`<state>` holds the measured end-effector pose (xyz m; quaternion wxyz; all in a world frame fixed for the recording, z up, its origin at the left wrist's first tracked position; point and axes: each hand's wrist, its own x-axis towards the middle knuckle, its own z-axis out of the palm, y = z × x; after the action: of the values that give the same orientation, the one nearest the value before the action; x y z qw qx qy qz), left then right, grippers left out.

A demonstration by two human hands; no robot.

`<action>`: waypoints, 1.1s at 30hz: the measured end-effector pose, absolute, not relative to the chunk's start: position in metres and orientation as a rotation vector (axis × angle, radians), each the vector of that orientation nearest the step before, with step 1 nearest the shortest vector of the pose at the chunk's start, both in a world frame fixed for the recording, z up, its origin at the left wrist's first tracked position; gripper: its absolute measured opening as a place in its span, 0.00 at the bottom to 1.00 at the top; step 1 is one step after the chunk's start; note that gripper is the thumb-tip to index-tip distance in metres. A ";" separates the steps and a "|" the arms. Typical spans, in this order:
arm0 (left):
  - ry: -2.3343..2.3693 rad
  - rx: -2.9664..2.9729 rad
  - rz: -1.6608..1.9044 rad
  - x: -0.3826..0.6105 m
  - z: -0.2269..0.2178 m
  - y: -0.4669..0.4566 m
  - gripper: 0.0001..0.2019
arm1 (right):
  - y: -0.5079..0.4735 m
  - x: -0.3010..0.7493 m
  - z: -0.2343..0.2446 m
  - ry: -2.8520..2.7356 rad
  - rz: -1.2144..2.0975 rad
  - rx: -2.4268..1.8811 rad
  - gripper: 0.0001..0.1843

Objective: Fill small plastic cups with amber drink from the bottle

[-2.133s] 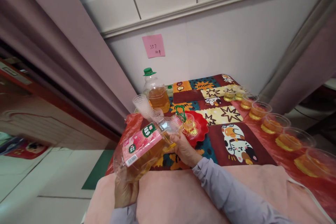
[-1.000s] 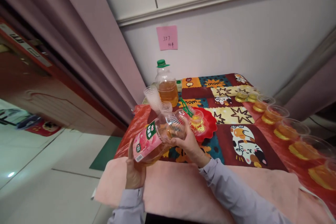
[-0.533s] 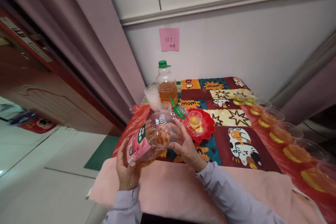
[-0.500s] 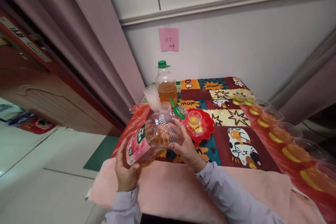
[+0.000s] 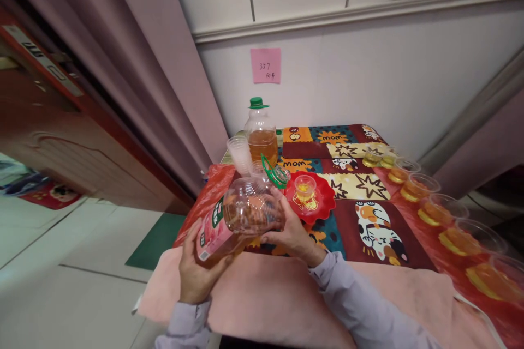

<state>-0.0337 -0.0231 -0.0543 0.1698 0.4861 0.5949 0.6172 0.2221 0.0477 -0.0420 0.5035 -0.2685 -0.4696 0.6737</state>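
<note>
I hold a large clear plastic bottle (image 5: pixel 241 212) with a pink label and amber liquid, tilted with its neck up to the right. My left hand (image 5: pixel 195 275) cups its base from below. My right hand (image 5: pixel 291 232) grips its upper body near the shoulder. A green handle ring (image 5: pixel 270 170) hangs at the neck. Just beyond the neck, a small clear cup (image 5: pixel 305 187) with yellow liquid stands on a red plate (image 5: pixel 323 199).
A second bottle (image 5: pixel 261 139) with a green cap stands at the back beside stacked clear cups (image 5: pixel 239 154). Several filled clear cups (image 5: pixel 448 215) line the right edge of the patterned table (image 5: pixel 368 223). A pink cloth (image 5: pixel 286 300) covers the near side. A pink note (image 5: pixel 266 65) is on the wall.
The bottle has swung back from pouring over the small cup; its neck is now raised and pulled left, away from the red plate. Both hands keep hold.
</note>
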 end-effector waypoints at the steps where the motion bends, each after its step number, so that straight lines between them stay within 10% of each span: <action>1: 1.688 1.385 1.758 -0.034 -0.055 -0.023 0.51 | 0.048 0.225 -0.042 -1.165 1.611 -0.686 0.69; 13: 1.694 1.567 1.707 -0.040 -0.060 -0.022 0.50 | 0.069 0.327 -0.007 -1.504 0.860 -1.168 0.19; 22: 1.814 1.827 1.619 -0.049 -0.073 -0.019 0.49 | 0.122 0.339 0.014 -2.186 0.271 -1.844 0.39; 33: 1.881 1.827 1.584 -0.049 -0.069 -0.015 0.50 | 0.143 0.310 0.041 -2.291 0.315 -2.058 0.34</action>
<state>-0.0485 -0.0148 -0.0693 0.0392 0.5958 0.6137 0.5166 0.3103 0.1430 0.0414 0.0229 -0.6646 -0.7399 0.1017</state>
